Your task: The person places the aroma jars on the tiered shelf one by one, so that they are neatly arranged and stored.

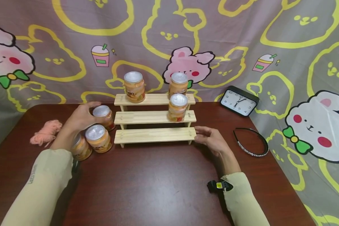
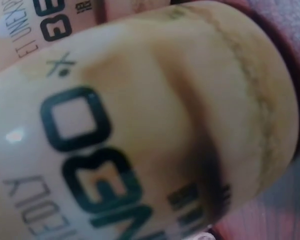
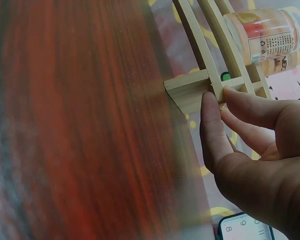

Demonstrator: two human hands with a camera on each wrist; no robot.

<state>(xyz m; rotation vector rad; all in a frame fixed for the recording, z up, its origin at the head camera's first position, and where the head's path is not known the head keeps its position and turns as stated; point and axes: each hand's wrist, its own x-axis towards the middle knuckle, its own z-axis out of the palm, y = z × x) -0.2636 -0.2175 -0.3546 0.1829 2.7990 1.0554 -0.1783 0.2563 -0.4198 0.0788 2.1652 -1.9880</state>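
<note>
My left fingers (image 1: pixel 94 104) are curled round a can (image 1: pixel 109 116) near the tabletop (image 1: pixel 147 188)'s far edge, right fingers (image 1: pixel 204 131) pinching the rack (image 1: pixel 155 135)'s end, and one sloppy tug could topple the shelved cans (image 1: pixel 177 110) tbh.

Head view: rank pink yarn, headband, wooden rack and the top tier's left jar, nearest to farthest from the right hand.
1. Wooden rack: right end at the right hand.
2. Headband: right of the hand.
3. Top tier's left jar: back left.
4. Pink yarn: far left side.

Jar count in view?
6: two jars, left and right, on the top shelf; one jar on the middle shelf; three jars left of the rack. The left arm could hide more.
</note>
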